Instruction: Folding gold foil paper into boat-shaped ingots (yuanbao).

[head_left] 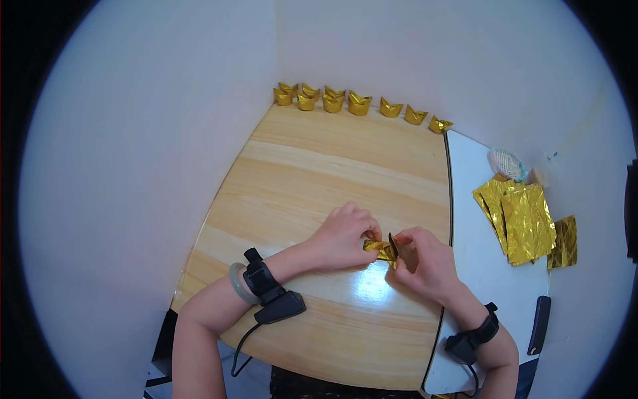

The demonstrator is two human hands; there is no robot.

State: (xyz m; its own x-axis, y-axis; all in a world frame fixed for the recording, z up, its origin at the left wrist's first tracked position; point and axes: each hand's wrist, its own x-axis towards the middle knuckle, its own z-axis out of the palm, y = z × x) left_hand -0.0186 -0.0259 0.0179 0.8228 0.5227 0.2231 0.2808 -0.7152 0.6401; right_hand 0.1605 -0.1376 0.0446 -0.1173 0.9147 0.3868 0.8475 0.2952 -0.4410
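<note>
Between my two hands, just above the wooden table (299, 199), is a partly folded piece of gold foil paper (379, 249). My left hand (344, 234) pinches its left end between thumb and fingers. On the other end, my right hand (426, 261) grips a raised, dark-edged flap with thumb and fingertips. Part of the paper is hidden behind the fingers. Along the table's far edge stands a row of finished gold paper ingots (359, 103), doubled up at the left end.
On the white surface (478, 279) at the right lies a stack of gold foil sheets (528, 223), one sheet overhanging its edge. A white mesh item (507, 163) stands behind them. A black bar-shaped object (539, 324) lies nearer me. Walls border the left and back.
</note>
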